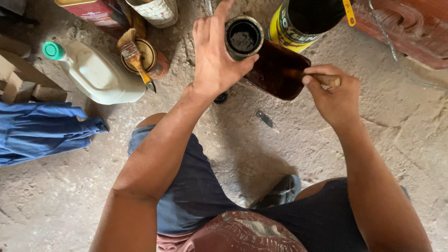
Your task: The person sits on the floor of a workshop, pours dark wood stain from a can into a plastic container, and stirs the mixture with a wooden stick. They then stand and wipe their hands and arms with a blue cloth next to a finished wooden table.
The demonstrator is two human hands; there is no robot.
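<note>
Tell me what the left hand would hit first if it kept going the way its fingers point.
Probably nothing close: the left hand holds the small tin, and its fingers point up past the frame's top edge over bare floor. Depth is unclear.

Bare concrete floor (326,140) between the knees; white jug (100,74), brush-topped tin (147,58) and yellow can (303,21) crowding the far side.

left hand (215,56) grips small can (243,37) | right hand (333,95) holds brush handle (329,81)
</note>
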